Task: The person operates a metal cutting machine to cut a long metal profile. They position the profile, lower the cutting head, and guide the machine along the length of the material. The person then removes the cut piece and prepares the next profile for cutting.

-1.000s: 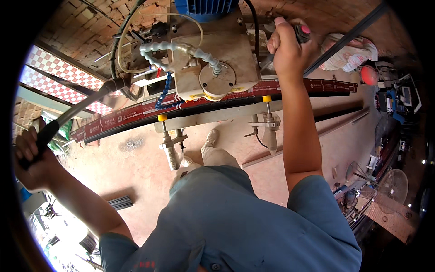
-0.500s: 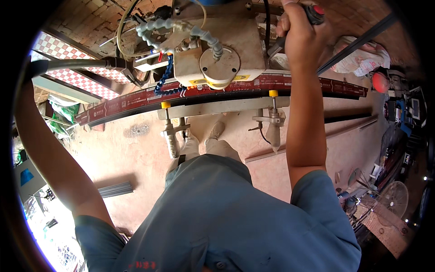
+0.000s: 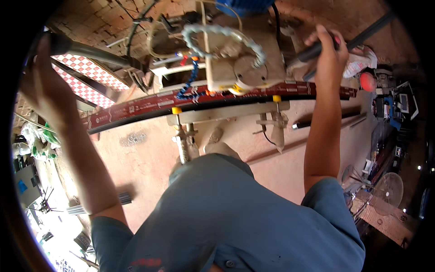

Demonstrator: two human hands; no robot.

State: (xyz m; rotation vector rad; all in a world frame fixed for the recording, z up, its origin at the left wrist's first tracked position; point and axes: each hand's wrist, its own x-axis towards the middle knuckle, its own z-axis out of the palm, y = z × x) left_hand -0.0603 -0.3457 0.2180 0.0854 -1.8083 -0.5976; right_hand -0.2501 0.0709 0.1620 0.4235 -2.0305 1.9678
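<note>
My right hand [image 3: 333,56] is wrapped round the black grip of a lever handle [image 3: 311,52] at the machine's right side; a red tip shows by the thumb. My left hand [image 3: 50,97] is raised at the far left against the dark end of another lever [image 3: 97,55]; blur hides how its fingers lie. Between them stands a beige machine head [image 3: 244,59] with a grey segmented hose [image 3: 217,28] and a blue segmented hose [image 3: 194,75]. Under it lies a long profile [image 3: 149,103] covered in dark red printed film, behind two yellow-capped clamps [image 3: 176,110].
A bar [image 3: 226,111] carries the clamps in front of my legs. Dark lengths of profile [image 3: 326,119] lie on the floor at right, and grey strips [image 3: 122,198] at left. A fan [image 3: 389,192] stands at the right. Red-checked panels [image 3: 88,70] lean at the left.
The machine and profile shift in view as my head moves. My left hand has come up and inward at its lever. My right hand sits lower and further right, still on its handle.
</note>
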